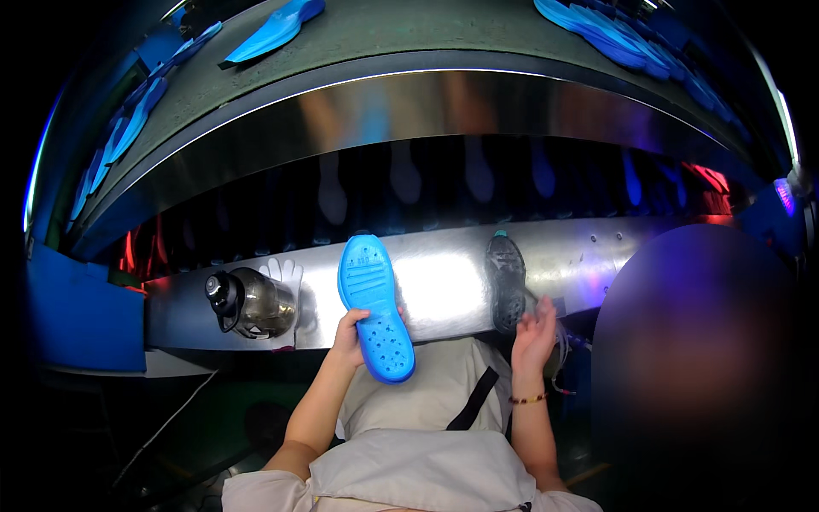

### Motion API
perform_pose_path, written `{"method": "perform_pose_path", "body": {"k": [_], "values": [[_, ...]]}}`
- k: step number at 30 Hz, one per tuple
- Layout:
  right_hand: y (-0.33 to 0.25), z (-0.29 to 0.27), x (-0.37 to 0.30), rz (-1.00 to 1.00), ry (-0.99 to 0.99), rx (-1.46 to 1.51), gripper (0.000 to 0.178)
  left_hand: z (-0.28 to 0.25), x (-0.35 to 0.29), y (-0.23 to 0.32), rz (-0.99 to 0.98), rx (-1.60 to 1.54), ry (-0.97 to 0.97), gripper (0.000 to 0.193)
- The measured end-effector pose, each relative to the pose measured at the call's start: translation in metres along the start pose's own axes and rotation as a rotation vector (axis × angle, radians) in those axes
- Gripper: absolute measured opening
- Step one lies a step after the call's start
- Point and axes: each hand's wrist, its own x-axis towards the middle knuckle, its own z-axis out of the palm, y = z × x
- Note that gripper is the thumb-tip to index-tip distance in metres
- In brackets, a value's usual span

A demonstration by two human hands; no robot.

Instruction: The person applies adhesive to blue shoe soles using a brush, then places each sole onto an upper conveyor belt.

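Observation:
My left hand (347,340) grips a bright blue shoe sole (374,299) by its left edge, thumb across its face. The sole is nearly upright, with grooves at its upper end and small holes lower down. My right hand (535,338) is raised with its fingers apart, and nothing shows in it. Just left of its fingertips, a dark sole (507,282) with a green tip lies on the metal ledge (444,264). A beaded bracelet (529,398) circles my right wrist.
On the ledge at left stand a dark translucent bottle (260,303) and, behind it, a white glove (286,275). Blue soles (277,32) lie on the green conveyor belt (409,34) beyond. Cords (563,358) hang by my right hand. A large blurred shape fills the right side.

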Motion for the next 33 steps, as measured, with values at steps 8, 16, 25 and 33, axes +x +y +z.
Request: {"method": "perform_pose_path", "body": {"k": [8,16,25,33], "values": [[-0.004,0.029,0.105,-0.258,-0.42,-0.883,0.025,-0.001,0.001,-0.011,-0.054,-0.051,-0.04,0.058],[-0.049,0.049,0.057,0.036,-0.609,-0.221,0.025,0.026,0.023,0.0,-0.019,0.04,-0.256,0.08],[-0.038,0.101,0.002,0.015,-0.87,-0.248,0.019,0.091,0.039,-0.011,-0.041,0.037,-0.391,0.1],[-0.018,0.128,0.008,0.08,-0.794,-0.224,0.019,0.097,0.023,-0.016,0.0,-0.012,-0.299,0.093]]}}
